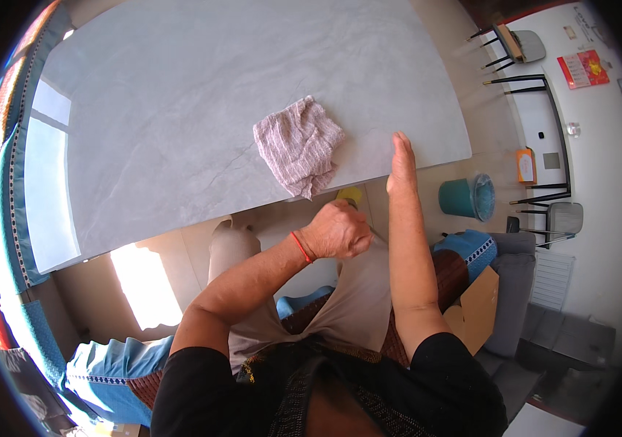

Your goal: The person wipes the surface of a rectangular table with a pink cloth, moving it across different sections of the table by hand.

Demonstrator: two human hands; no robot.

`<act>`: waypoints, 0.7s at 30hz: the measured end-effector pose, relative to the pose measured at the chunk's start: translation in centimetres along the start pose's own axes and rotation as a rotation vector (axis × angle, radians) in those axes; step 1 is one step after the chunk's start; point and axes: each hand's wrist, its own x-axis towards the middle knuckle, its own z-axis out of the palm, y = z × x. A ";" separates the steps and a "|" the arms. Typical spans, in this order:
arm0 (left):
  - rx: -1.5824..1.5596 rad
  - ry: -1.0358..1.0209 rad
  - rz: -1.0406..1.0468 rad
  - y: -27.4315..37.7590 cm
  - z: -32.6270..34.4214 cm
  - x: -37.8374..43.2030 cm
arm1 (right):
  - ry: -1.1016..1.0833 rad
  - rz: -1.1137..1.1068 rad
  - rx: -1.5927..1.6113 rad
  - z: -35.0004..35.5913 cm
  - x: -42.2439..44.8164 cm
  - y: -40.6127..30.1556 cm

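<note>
My left hand (340, 229) is curled into a fist over my lap, just off the table's near edge, with a red cord around the wrist. Right beyond its knuckles shows a small yellow thing (350, 194); whether the fist holds it, I cannot tell. My right hand (401, 164) is stretched out flat and seen edge-on at the table's near edge, its palm turned inward and no object visible in it. Between and beyond the hands, a crumpled pinkish-grey cloth (300, 145) lies on the grey marbled tabletop (179, 109), close to its near edge.
A teal waste bin (455, 198) with a liner stands on the floor to the right. Past it are a white table (554, 128) with dark legs and grey chairs (565, 224). An open cardboard box (475, 311) sits by the grey sofa (513, 295). Curtains (10, 180) hang at left.
</note>
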 end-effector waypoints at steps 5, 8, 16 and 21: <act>-0.027 -0.617 0.008 -1.3 4.5 -0.2 | -0.209 -0.394 -0.134 3.7 -4.8 -4.7; -0.170 -0.003 0.219 -5.1 7.6 -0.2 | -0.232 -0.760 -0.494 11.2 -8.8 -7.1; -0.243 -0.464 -0.097 -6.9 9.3 1.4 | -0.346 -1.067 -0.717 10.6 -8.4 -6.5; 0.076 -0.779 -0.212 -4.0 7.5 4.6 | -0.046 -0.843 -0.858 2.7 -2.4 -2.7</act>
